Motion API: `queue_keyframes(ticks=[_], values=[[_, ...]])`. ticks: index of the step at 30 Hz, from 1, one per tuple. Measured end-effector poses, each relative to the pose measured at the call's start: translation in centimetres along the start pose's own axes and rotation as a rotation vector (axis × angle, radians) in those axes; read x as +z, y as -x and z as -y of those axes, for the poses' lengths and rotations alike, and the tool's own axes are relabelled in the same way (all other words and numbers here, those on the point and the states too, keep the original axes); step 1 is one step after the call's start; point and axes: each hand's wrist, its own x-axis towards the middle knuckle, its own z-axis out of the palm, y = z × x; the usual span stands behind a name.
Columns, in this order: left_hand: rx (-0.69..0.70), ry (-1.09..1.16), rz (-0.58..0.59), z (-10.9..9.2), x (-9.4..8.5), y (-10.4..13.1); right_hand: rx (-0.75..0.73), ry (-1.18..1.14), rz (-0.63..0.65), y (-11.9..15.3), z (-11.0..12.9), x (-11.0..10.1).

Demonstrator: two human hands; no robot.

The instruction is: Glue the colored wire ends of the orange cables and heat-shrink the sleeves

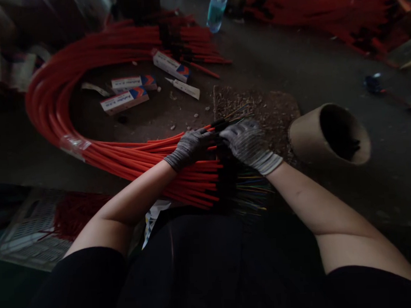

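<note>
A thick bundle of orange-red cables (130,159) curves round the left of the work surface and comes back toward my body. Its near ends carry black sleeves (227,176), with thin coloured wires (253,188) fanning out beyond them. My left hand (191,146), in a grey knit glove, is closed round an orange cable just behind its black sleeve. Close on its right, my right hand (246,141), gloved alike, has its fingers curled on the black sleeved end of that cable. The fingers partly hide the sleeve, and the dim light blurs detail.
Small printed boxes (125,101) and a white tube (185,88) lie inside the cable loop. Right of my hands stand a debris-strewn board (275,104) and a cardboard tube (306,137). A bottle (217,11) is at the back, a plastic basket (30,232) at lower left.
</note>
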Motion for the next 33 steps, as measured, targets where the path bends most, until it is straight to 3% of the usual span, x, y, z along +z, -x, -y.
queue_keyframes(ticks=[3, 5, 7, 9, 12, 15, 21, 28, 33], values=[[-0.040, -0.240, 0.134, -1.5, -1.0, 0.0, 0.121, -0.202, -0.072, 0.7, -1.4, -1.4], [0.050, -0.243, 0.299, -2.3, -1.0, 0.7, 0.081, -0.316, 0.058, 1.6, -2.0, -1.7], [0.147, -0.209, 0.413, -2.6, -0.5, 1.6, 0.000, -0.322, 0.275, 2.3, -2.0, -1.4], [0.155, -0.183, 0.439, -2.6, 0.1, 2.3, -0.017, -0.253, 0.417, 2.7, -1.5, -0.8], [0.108, -0.151, 0.442, -2.3, 0.7, 2.6, -0.024, -0.225, 0.497, 2.7, -0.7, -0.5], [0.086, -0.110, 0.397, -2.3, 0.7, 2.4, -0.048, -0.226, 0.497, 2.5, -0.4, -1.2], [0.014, -0.102, 0.322, -2.9, 0.5, 2.3, 0.005, -0.069, 0.360, 3.1, 0.2, -2.8], [-0.011, 0.072, 0.028, -2.7, 1.2, 2.4, -0.046, 0.148, 0.208, 2.8, 0.4, -1.3], [-0.022, 0.169, -0.049, -2.8, 1.0, 2.4, -0.099, 0.114, 0.055, 3.0, -0.5, -0.5]])
